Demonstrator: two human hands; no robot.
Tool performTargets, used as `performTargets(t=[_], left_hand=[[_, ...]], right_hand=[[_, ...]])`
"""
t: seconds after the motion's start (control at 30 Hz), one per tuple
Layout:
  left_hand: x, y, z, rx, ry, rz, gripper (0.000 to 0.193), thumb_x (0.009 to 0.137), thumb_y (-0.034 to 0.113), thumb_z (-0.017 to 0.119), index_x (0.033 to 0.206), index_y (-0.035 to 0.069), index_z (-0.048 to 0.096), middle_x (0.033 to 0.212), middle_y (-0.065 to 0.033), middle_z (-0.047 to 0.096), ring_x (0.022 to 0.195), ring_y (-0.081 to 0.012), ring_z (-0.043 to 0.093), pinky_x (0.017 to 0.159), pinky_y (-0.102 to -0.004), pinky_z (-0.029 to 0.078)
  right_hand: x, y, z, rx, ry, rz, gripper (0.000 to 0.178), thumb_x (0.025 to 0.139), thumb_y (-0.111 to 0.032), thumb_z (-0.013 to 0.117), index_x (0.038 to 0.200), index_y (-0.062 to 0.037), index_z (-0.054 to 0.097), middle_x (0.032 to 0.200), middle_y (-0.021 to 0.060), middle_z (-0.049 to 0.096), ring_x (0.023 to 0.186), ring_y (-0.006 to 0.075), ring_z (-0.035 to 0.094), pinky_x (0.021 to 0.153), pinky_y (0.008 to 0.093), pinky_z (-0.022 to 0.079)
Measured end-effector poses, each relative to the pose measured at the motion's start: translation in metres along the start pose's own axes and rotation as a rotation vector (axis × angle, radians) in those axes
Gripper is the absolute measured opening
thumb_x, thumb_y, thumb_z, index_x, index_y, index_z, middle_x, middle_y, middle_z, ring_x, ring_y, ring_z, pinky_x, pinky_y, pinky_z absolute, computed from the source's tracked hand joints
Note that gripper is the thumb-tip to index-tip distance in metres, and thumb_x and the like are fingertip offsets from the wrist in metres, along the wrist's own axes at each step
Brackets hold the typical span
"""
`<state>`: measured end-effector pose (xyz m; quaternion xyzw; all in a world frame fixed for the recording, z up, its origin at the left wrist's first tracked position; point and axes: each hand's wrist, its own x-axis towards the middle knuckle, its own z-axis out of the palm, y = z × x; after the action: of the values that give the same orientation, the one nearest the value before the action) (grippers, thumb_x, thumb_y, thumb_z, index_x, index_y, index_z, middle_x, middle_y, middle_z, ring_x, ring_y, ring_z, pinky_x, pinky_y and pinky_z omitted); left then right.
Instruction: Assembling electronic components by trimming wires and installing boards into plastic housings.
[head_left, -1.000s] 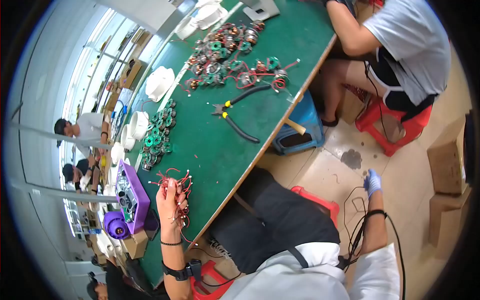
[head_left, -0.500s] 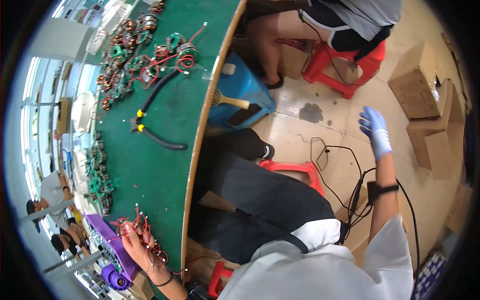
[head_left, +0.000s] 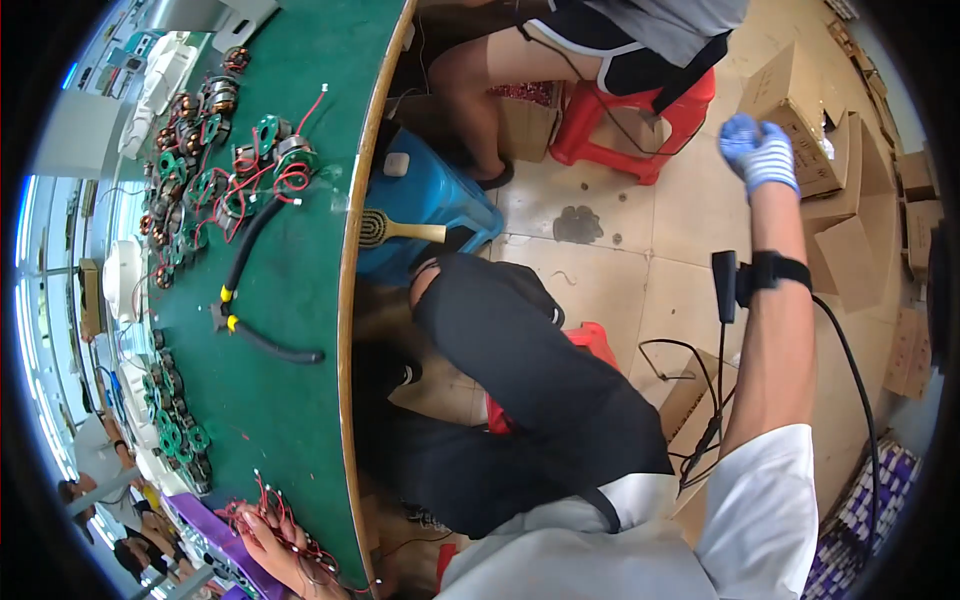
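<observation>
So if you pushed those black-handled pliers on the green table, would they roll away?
Probably not. The pliers lie flat on the green table with handles spread apart, so they would likely slide or pivot instead. They look like metal under the grips, so probably stiff and fairly heavy for their size.

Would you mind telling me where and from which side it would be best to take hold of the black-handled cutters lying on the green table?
Probably by the two black handles, gripped together near their yellow collars, coming from above. The cutters lie flat on the green table, the handles splayed apart with bare table around them, while the head points toward the wired coils.
</observation>
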<state>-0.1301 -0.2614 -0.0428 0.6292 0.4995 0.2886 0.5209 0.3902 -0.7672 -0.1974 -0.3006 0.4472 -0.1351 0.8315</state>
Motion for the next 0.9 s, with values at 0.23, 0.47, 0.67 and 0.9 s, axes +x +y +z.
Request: performTargets(t=[0.23, 0.47, 0.67, 0.9], left_hand=[[-0.022, 0.031, 0.036, 0.105, -0.017, 0.05, 0.024, 0.104, 0.027, 0.059, 0.097, 0.005, 0.052, 0.078, -0.0046, 0.053, 0.055, -0.0094, 0.045, 0.043, -0.0201, 0.035], [-0.025, 0.036, 0.04, 0.12, -0.018, 0.09, 0.023, 0.104, 0.027, 0.059, 0.097, 0.006, 0.051, 0.075, -0.0038, 0.053, 0.054, -0.008, 0.043, 0.044, -0.02, 0.033], [-0.024, 0.035, 0.037, 0.147, 0.065, 0.021, 0.026, 0.105, 0.028, 0.055, 0.09, 0.007, 0.05, 0.07, -0.0027, 0.052, 0.048, -0.0073, 0.037, 0.042, -0.0198, 0.029], [-0.017, 0.025, -0.027, 0.166, 0.092, -0.179, 0.035, 0.1, 0.042, 0.06, 0.115, 0.011, 0.054, 0.088, -0.0032, 0.064, 0.057, -0.0089, 0.048, 0.044, -0.0214, 0.037]], right_hand=[[0.032, 0.095, -0.089, -1.792, -0.273, -1.167, 0.028, 0.085, -0.026, 0.066, 0.102, -0.004, 0.062, 0.097, 0.0234, 0.066, 0.094, 0.0399, 0.066, 0.083, 0.0486, 0.054], [0.057, 0.189, -0.2, -2.315, -0.63, -0.207, 0.038, 0.085, -0.031, 0.062, 0.113, -0.0058, 0.069, 0.118, 0.0215, 0.068, 0.109, 0.041, 0.065, 0.095, 0.048, 0.053], [0.09, 0.252, -0.275, -2.115, -0.572, -0.144, 0.041, 0.084, -0.031, 0.062, 0.118, -0.0089, 0.072, 0.119, 0.0199, 0.068, 0.112, 0.0383, 0.064, 0.101, 0.043, 0.05], [0.11, 0.351, -0.345, -2.443, -0.789, 0.07, 0.042, 0.087, -0.019, 0.06, 0.128, -0.0171, 0.067, 0.152, 0.0129, 0.043, 0.136, 0.0381, 0.046, 0.112, 0.0441, 0.042]])
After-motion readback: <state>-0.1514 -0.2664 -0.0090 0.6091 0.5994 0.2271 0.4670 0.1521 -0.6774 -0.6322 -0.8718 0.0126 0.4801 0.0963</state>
